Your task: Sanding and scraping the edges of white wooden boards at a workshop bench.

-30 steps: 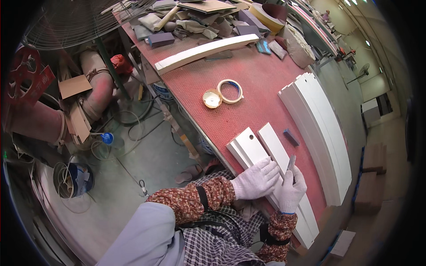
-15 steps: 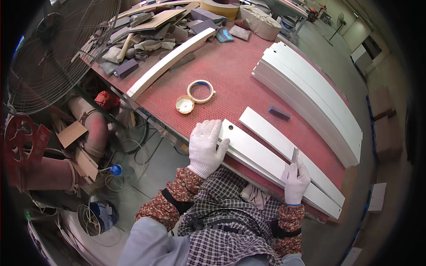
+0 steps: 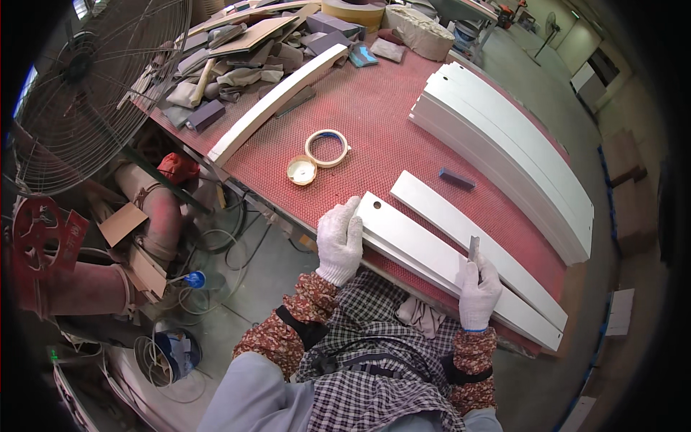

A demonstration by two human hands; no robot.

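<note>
A long white board (image 3: 410, 241) with a dark hole near its far-left end lies along the table's near edge. My gloved left hand (image 3: 340, 241) is closed round that end, thumb along the near side. My gloved right hand (image 3: 480, 291) rests over the board's right half, pinching a small flat grey blade-like piece (image 3: 473, 248) that stands up from the fingers. Just beyond lies a second, narrower white board (image 3: 439, 209). A dark blue-grey block (image 3: 457, 179) sits past it.
On the red textured table (image 3: 381, 108) are a tape roll (image 3: 326, 148), a small round tub (image 3: 301, 171), a curved pale strip (image 3: 277, 101) and stacked white curved boards (image 3: 504, 151). Sanding blocks and scraps (image 3: 237, 65) pile up at far left. A large caged fan (image 3: 86, 79) stands left.
My left hand has curled its fingers down round the board's end. In my right hand the grey piece has turned more upright. The whole view has shifted slightly.
</note>
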